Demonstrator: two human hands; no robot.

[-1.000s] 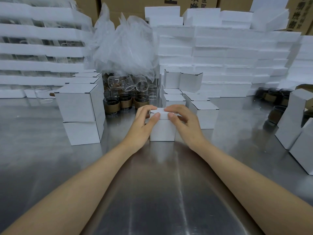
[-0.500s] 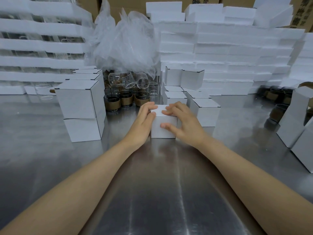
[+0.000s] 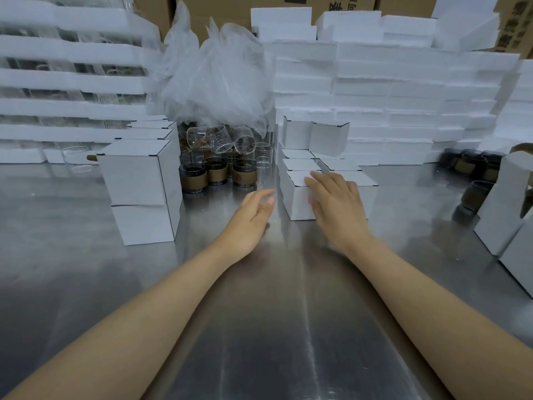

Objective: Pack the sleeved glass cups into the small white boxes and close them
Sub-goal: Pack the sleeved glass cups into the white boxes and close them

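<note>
Well, at nine o'clock a tall stack of white foam trays [image 3: 72,82] lines the back of the steel table [image 3: 259,327], with clear glass showing between the layers. At ten o'clock two closed white boxes [image 3: 135,180] stand one on the other. Just to their right, toward eleven o'clock, the sleeved glass cups [image 3: 216,174] stand in a cluster with brown sleeves round their lower halves. Bare glasses [image 3: 199,137] lie tipped on top of them, and a crumpled clear plastic bag [image 3: 216,76] rises behind. My left hand [image 3: 249,220] is at about twelve o'clock, holding nothing, fingers straight and close together, pointing toward the cups; whether it touches the table I cannot tell. Just beside it at one o'clock stands the small white box [image 3: 297,203], lid closed, touching the other closed boxes [image 3: 340,164] behind it. My right hand [image 3: 337,206] lies on it, fingers spread flat over the top and thumb against the near face. Farther back, at one to two o'clock, foam slabs [image 3: 389,96] are piled high. At three o'clock dark sleeved cups [image 3: 467,166] sit near the slabs, and tall white boxes [image 3: 501,209] stand at the table's right edge
</note>
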